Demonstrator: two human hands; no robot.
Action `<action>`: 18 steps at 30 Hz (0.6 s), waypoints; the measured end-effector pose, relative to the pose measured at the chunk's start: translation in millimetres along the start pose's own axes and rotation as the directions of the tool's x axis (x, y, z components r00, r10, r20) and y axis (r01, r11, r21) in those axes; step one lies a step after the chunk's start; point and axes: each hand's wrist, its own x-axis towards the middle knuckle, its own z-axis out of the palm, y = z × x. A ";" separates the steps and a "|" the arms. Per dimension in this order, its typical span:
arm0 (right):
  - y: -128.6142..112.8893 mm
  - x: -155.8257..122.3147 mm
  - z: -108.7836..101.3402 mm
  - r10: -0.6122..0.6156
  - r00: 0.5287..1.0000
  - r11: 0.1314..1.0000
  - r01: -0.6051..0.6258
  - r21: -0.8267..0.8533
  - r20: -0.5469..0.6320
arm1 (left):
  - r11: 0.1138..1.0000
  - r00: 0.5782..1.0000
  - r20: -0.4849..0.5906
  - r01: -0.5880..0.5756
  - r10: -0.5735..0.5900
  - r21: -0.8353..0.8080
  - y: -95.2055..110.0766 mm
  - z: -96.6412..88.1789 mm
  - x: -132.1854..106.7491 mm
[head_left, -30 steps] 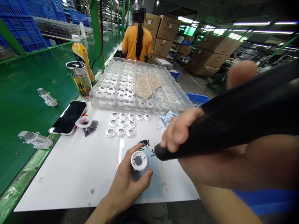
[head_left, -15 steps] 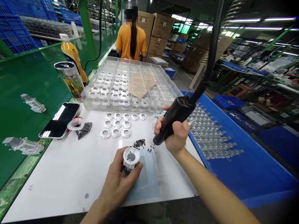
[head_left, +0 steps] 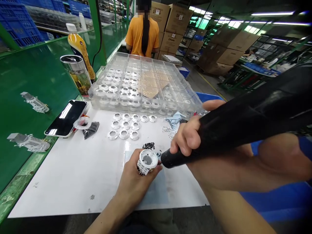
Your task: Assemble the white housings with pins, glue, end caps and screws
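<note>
My left hand [head_left: 136,182] is wrapped round a white cylindrical assembly [head_left: 144,168] whose round ring-shaped top faces up. In my right hand [head_left: 219,159] is a black electric screwdriver [head_left: 219,130], tilted so that its nose points down and left. The nose is close to the left thumb, beside the assembly; whether its bit touches anything I cannot tell. Small black screws [head_left: 148,146] lie in a pile just behind the left hand. Several white rings [head_left: 124,134] stand in rows on the white work surface [head_left: 80,182] beyond them.
A clear compartment tray [head_left: 151,105] with rings and cardboard spans the back. At left are a phone [head_left: 67,118], a tumbler [head_left: 76,76] and a yellow bottle [head_left: 81,48]. Two grey-white assemblies [head_left: 29,143] lie on the green surface. A blue bin [head_left: 273,201] is at right; a person [head_left: 142,34] sits ahead.
The screwdriver has come nearer the camera and tipped closer to level, its nose now beside the held assembly. My left hand and the assembly have moved slightly right.
</note>
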 end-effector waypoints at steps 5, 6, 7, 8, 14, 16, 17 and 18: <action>4.5 1.2 1.2 0.025 0.999 0.998 -0.027 0.050 0.043 | 0.984 0.991 0.029 -0.131 0.129 0.119 -7.7 -10.7 -1.6; 6.0 1.7 1.8 0.025 0.999 0.998 -0.028 0.060 0.036 | 0.975 0.985 0.054 -0.172 0.166 0.142 -8.7 -13.3 -1.3; 7.5 2.0 2.6 0.022 0.999 0.997 -0.024 0.068 0.025 | 0.962 0.976 0.075 -0.215 0.205 0.166 -9.6 -15.5 -1.0; 8.8 2.2 3.7 0.017 1.000 0.997 -0.018 0.073 0.017 | 0.948 0.966 0.089 -0.257 0.244 0.186 -10.4 -17.4 -0.8; 9.3 3.1 15.0 0.021 0.998 0.998 -0.018 0.055 -0.053 | 0.907 0.935 0.110 -0.354 0.337 0.227 -14.8 -18.9 -1.4; 8.5 4.3 17.8 0.042 0.996 0.998 -0.038 0.050 -0.079 | 0.906 0.933 0.115 -0.358 0.340 0.226 -16.2 -17.3 -2.0; 8.4 4.7 18.1 0.058 0.994 0.997 -0.054 0.051 -0.093 | 0.909 0.935 0.116 -0.355 0.336 0.220 -16.6 -16.7 -2.4; 8.4 5.0 17.4 0.073 0.992 0.996 -0.068 0.050 -0.104 | 0.914 0.938 0.111 -0.345 0.329 0.211 -16.8 -16.3 -2.8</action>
